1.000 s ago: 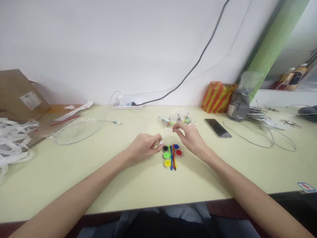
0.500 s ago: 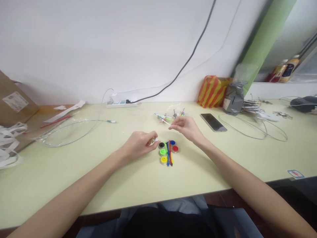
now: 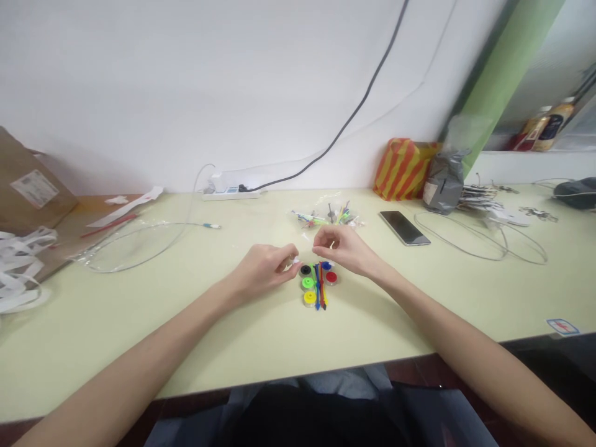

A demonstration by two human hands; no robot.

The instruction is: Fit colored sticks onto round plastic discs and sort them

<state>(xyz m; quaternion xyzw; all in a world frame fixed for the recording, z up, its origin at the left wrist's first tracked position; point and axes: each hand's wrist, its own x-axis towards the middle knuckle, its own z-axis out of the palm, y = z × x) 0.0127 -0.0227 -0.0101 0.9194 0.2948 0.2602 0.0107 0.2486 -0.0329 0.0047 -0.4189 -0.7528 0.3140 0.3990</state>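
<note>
My left hand point(image 3: 265, 266) is closed, with a small white piece point(image 3: 296, 259) pinched between thumb and forefinger. A thin white stick point(image 3: 305, 236) is pinched in my right hand point(image 3: 343, 248); one end sticks out above the fingertips, the rest is mostly hidden. Below the hands on the table lie round pieces: black point(image 3: 305, 270), green point(image 3: 308, 283) and yellow point(image 3: 310, 298) on the left, blue point(image 3: 326, 266) and red point(image 3: 331, 277) on the right. Between them, several coloured arrow-shaped sticks point(image 3: 319, 288) lie side by side.
Behind my hands is a clear bag point(image 3: 326, 214) with coloured plastic parts. A phone point(image 3: 404, 228) and a cable point(image 3: 465, 249) lie to the right. A striped bag point(image 3: 398, 171) and a grey pouch point(image 3: 443, 183) stand by the wall, near a power strip point(image 3: 231, 195).
My right hand has moved left and slightly down, closer to my left hand, and the white stick has turned in its fingers. My left hand has stayed nearly still.
</note>
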